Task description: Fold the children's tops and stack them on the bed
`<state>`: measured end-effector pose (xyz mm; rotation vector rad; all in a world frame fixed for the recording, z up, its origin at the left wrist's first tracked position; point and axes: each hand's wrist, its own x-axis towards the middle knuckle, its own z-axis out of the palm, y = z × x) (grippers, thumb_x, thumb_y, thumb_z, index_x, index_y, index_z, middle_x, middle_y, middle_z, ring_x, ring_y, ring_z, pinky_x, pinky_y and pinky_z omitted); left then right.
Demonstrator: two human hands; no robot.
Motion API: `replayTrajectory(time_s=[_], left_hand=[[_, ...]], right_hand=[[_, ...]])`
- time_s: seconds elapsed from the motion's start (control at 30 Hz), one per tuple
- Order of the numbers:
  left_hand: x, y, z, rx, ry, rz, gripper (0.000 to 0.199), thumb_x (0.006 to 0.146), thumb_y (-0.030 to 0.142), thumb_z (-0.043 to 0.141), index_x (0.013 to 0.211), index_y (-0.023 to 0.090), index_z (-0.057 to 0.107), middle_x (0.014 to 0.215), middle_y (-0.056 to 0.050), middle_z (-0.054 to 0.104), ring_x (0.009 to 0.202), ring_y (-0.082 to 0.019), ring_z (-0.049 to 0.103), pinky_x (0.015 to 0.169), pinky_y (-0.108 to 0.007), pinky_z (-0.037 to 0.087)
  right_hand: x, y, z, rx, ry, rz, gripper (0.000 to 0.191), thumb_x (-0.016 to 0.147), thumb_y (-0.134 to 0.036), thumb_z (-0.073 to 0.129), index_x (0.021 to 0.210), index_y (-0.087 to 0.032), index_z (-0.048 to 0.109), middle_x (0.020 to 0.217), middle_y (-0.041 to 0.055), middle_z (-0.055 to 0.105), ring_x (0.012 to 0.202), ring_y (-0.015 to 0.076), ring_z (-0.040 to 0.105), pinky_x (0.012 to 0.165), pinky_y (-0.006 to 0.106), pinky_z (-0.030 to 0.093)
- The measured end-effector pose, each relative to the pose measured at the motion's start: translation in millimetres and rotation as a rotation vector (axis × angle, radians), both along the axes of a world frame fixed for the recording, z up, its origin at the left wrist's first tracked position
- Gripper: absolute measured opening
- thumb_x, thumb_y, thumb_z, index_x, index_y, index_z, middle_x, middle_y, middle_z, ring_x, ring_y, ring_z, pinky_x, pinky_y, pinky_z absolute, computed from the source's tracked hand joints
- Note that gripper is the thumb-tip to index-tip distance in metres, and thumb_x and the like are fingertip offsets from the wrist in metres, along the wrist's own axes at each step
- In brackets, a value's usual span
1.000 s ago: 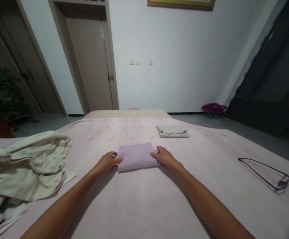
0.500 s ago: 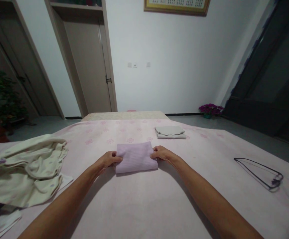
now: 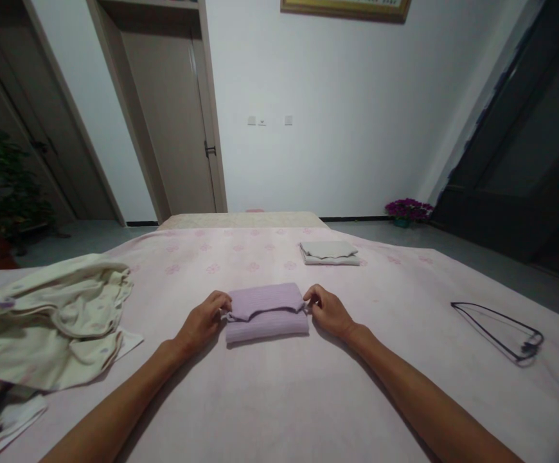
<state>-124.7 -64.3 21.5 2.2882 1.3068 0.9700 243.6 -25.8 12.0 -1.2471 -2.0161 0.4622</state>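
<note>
A folded purple ribbed cloth [image 3: 267, 325] lies flat in front of me as a neat rectangle, with a flap folded down over its far half. At the flap's left corner, my left hand [image 3: 208, 315] is closed with the fingertips pinching the edge. My right hand [image 3: 328, 310] pinches the right end of the flap between thumb and fingers. Beyond it to the right rests a similarly folded pale grey cloth [image 3: 330, 253], touched by neither hand.
A pink flowered sheet [image 3: 270, 399] covers the surface. Rumpled cream garments [image 3: 62, 328] are heaped at the left. Black-framed glasses [image 3: 501, 328] lie at the right. Past the far edge stand a door [image 3: 168, 128], a wall and a pot of purple flowers [image 3: 407, 211].
The purple cloth's upper layer has become a flap folded over its far half, leaving a lower band showing. Both hands have shifted their grip to the flap's corners. The view has tilted slightly down.
</note>
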Motion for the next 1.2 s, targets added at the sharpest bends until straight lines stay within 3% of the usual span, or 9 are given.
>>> replayTrajectory(time_s=[0.17, 0.3, 0.47, 0.6, 0.73, 0.83, 1.0, 1.1, 1.2], left_hand=[[6, -3, 11.8, -0.026, -0.187, 0.23, 0.027, 0.076, 0.013, 0.041, 0.093, 0.021, 0.06, 0.106, -0.006, 0.064, 0.098, -0.021, 0.064, 0.085, -0.032, 0.049], [11, -6, 18.0, -0.273, -0.291, 0.368, 0.028, 0.089, 0.041, 0.045, 0.102, 0.021, 0.06, 0.103, -0.006, 0.069, 0.08, -0.021, 0.069, 0.071, -0.031, 0.05], [10, -6, 22.8, -0.394, -0.225, 0.417, 0.043, 0.089, 0.059, 0.045, 0.103, 0.021, 0.06, 0.083, -0.005, 0.073, 0.067, -0.022, 0.069, 0.065, -0.03, 0.048], [14, 0, 31.8, -0.431, -0.117, 0.415, 0.042, 0.087, 0.058, 0.049, 0.102, 0.021, 0.062, 0.078, -0.005, 0.074, 0.068, -0.023, 0.07, 0.065, -0.03, 0.046], [20, 8, 34.8, -0.405, -0.042, 0.395, 0.032, 0.077, 0.042, 0.064, 0.101, 0.02, 0.064, 0.071, -0.003, 0.072, 0.068, -0.023, 0.069, 0.064, -0.028, 0.044], [20, 13, 26.0, -0.434, -0.129, 0.367, 0.032, 0.071, 0.026, 0.063, 0.102, 0.019, 0.062, 0.066, 0.0, 0.068, 0.061, -0.019, 0.065, 0.056, -0.025, 0.041], [12, 15, 2.5, -0.567, -0.255, 0.346, 0.03, 0.071, 0.024, 0.062, 0.099, 0.015, 0.06, 0.057, 0.004, 0.059, 0.05, -0.015, 0.056, 0.047, -0.023, 0.035], [6, 12, 2.7, -0.55, -0.209, 0.354, 0.027, 0.074, 0.032, 0.065, 0.095, 0.016, 0.062, 0.064, 0.0, 0.064, 0.058, -0.019, 0.062, 0.055, -0.027, 0.043], [9, 12, 15.9, -0.277, -0.113, 0.354, 0.037, 0.087, 0.045, 0.056, 0.11, 0.017, 0.064, 0.102, -0.011, 0.072, 0.095, -0.027, 0.068, 0.085, -0.038, 0.05]], right_hand=[[-7, 3, 20.6, 0.025, 0.129, -0.041, 0.027, 0.071, -0.01, 0.045, 0.09, -0.022, 0.06, 0.087, 0.0024, 0.065, 0.08, 0.0176, 0.061, 0.071, 0.027, 0.045], [-20, -2, 24.7, -0.041, 0.125, -0.087, 0.031, 0.072, -0.015, 0.048, 0.099, -0.022, 0.061, 0.103, 0.0054, 0.066, 0.089, 0.0193, 0.061, 0.075, 0.029, 0.048], [-22, -5, 19.5, -0.225, 0.118, -0.211, 0.026, 0.088, -0.032, 0.045, 0.105, -0.022, 0.062, 0.088, 0.0045, 0.068, 0.078, 0.0195, 0.063, 0.069, 0.03, 0.046], [-26, 3, 25.3, -0.307, 0.026, -0.2, 0.03, 0.091, -0.042, 0.049, 0.106, -0.021, 0.063, 0.075, 0.0029, 0.067, 0.068, 0.0193, 0.063, 0.064, 0.03, 0.043], [-37, 13, 35.2, -0.351, 0.038, -0.262, 0.033, 0.073, -0.023, 0.067, 0.105, -0.019, 0.065, 0.065, -0.0005, 0.063, 0.064, 0.018, 0.06, 0.061, 0.028, 0.04], [-43, 13, 36.5, -0.471, 0.219, -0.257, 0.039, 0.073, -0.021, 0.063, 0.112, -0.017, 0.061, 0.059, -0.0033, 0.058, 0.052, 0.0151, 0.054, 0.051, 0.025, 0.036], [-38, 2, 17.6, -0.656, 0.435, -0.154, 0.038, 0.078, -0.028, 0.063, 0.114, -0.016, 0.057, 0.06, -0.0014, 0.06, 0.045, 0.0129, 0.051, 0.043, 0.022, 0.029], [-27, 1, 14.3, -0.592, 0.277, -0.135, 0.029, 0.084, -0.036, 0.059, 0.106, -0.017, 0.061, 0.067, 0.0027, 0.065, 0.053, 0.0161, 0.057, 0.047, 0.025, 0.037], [-22, 7, 29.9, -0.274, 0.042, -0.196, 0.032, 0.093, -0.042, 0.05, 0.11, -0.02, 0.064, 0.099, 0.0106, 0.071, 0.089, 0.0243, 0.067, 0.077, 0.036, 0.051]])
